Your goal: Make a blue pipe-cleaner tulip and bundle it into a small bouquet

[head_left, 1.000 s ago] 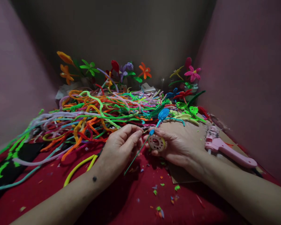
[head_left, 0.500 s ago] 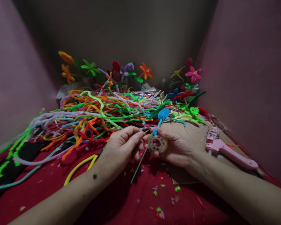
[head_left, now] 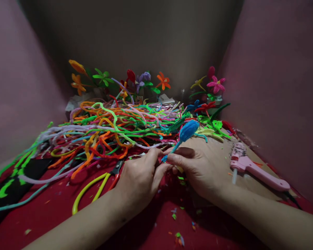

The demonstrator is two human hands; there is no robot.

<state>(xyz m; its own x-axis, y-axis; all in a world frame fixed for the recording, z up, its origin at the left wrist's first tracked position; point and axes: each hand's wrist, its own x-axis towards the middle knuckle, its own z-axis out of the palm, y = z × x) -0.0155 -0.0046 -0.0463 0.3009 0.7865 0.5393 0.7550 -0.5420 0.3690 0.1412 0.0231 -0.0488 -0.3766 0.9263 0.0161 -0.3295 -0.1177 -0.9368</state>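
Note:
A blue pipe-cleaner flower bud (head_left: pixel 189 131) on a stem leans up and to the right between my hands. My right hand (head_left: pixel 198 170) pinches the stem just below the bud, between thumb and fingers. Closed around the stem's lower end, my left hand (head_left: pixel 142 173) meets the right fingertips; the green part of the stem is hidden behind it. Only a pale yellowish edge of the tape roll (head_left: pixel 180 169) shows under my right fingers.
A tangled heap of coloured pipe cleaners (head_left: pixel 114 128) spreads behind my hands. Yellow-handled scissors (head_left: pixel 101 189) lie by my left forearm. A pink glue gun (head_left: pixel 258 172) rests on cardboard (head_left: pixel 214 144) at right. Finished flowers (head_left: pixel 163 81) stand along the back; scraps dot the red cloth (head_left: pixel 135 229).
The bud has tilted further right and come nearer. My left hand has turned and closed over the lower stem, and the tape roll, plainly visible before, is now mostly covered.

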